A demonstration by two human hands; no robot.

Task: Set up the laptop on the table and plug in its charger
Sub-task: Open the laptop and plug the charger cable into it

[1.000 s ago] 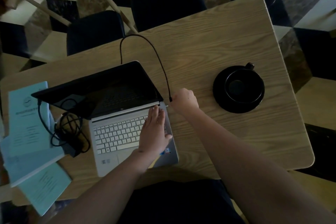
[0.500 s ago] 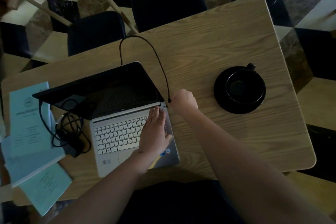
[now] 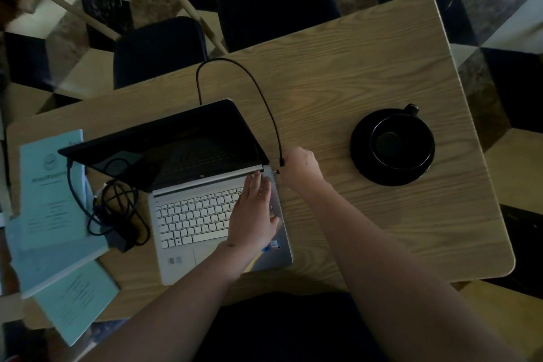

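- Head view (only view): laptop open on wooden table, screen dark, lid tilted back. It's the landmark for all below.
- L hand lies flat, fingers straight, on the laptop's R side of the keyboard, fingertips up near the hinge. Holds nothing; judged to be bracing the base.
- R hand at the laptop's R rear corner, fingers curled round the charger plug, tip just at the side edge. Can't tell if the tip is in the port or only touching.
- Charger cable arcs from the plug up behind the laptop lid, well slack.
- Charger brick w/ coiled cord just L of the laptop, partly on blue booklets.
- Black cup on saucer well R of the laptop, beyond the R hand.
- Step in hand, as judged: seating the plug. Do it well: push straight in along the port axis, no wiggle, L palm stopping the base sliding L toward the brick (slack cable means no tug).
- Keep R elbow clear of the cup.
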